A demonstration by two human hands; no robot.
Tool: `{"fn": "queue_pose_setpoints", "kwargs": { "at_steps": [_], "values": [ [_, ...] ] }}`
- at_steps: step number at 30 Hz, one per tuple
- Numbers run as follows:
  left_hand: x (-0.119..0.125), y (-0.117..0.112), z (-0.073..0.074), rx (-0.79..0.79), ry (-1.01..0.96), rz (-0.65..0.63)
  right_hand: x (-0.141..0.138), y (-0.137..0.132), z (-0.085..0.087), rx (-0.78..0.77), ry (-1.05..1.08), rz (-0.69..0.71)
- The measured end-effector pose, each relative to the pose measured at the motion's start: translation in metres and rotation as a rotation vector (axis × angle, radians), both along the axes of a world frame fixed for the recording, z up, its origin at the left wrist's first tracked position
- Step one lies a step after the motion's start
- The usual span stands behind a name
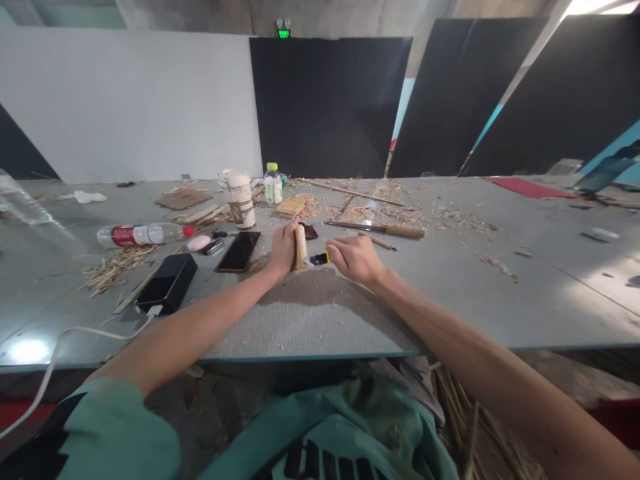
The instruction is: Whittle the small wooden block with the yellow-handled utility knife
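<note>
My left hand is closed around a short pale piece of wood, which stands upright on the grey table. In my right hand is a utility knife with a yellow and black body. Its front end points left at the lower part of the wood; whether the blade touches it I cannot tell. A dark brown scrap lies just behind the wood. Right of it, beyond my right hand, rest a long tool with a wooden handle and a thin wooden stick with a dark tip.
Left of my hands lie a smartphone, a black box with a white cable, and a bottle with a red cap. A paper cup and a green-capped bottle stand behind. Wood shavings litter the grey table.
</note>
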State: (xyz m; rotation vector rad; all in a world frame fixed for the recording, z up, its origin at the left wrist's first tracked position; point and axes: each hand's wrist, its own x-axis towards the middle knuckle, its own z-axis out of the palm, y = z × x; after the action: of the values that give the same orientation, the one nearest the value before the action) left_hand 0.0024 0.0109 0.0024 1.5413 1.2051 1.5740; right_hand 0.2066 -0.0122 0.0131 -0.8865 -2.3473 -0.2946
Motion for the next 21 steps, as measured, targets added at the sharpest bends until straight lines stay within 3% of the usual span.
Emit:
{"fn": "queue_pose_setpoints", "kwargs": {
  "at_steps": [9,15,21],
  "values": [
    [0.000,0.000,-0.001,-0.010,-0.002,0.001,-0.004,-0.005,0.002,-0.021,-0.050,0.046],
    [0.004,-0.012,0.003,0.030,0.069,-0.040,0.002,0.001,-0.004,0.200,-0.066,0.070],
    [0.003,-0.022,0.019,0.048,0.129,0.027,-0.001,0.000,0.002,0.330,0.032,-0.022]
  ]
}}
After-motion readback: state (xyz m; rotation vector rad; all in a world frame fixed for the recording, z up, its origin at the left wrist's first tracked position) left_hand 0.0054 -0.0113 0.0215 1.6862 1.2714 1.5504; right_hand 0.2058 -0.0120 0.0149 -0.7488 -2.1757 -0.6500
